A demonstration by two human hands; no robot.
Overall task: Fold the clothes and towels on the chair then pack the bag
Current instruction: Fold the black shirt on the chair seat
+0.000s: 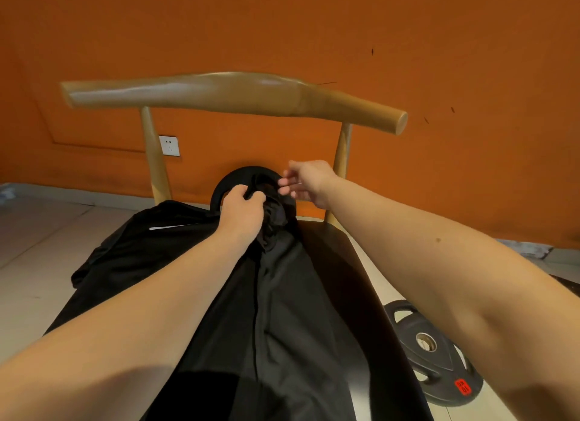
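Two bare forearms reach forward from the camera over a long black garment laid along the seat of a wooden chair. The left hand clenches the garment's bunched far end near the chair back. The right hand hovers just beside the bunch, fingers loose, holding nothing. A second black garment lies crumpled on the seat's left side. No bag is visible. The fabric looks smooth, so a one-handed tug could probably slide it off the seat or set the fold crooked.
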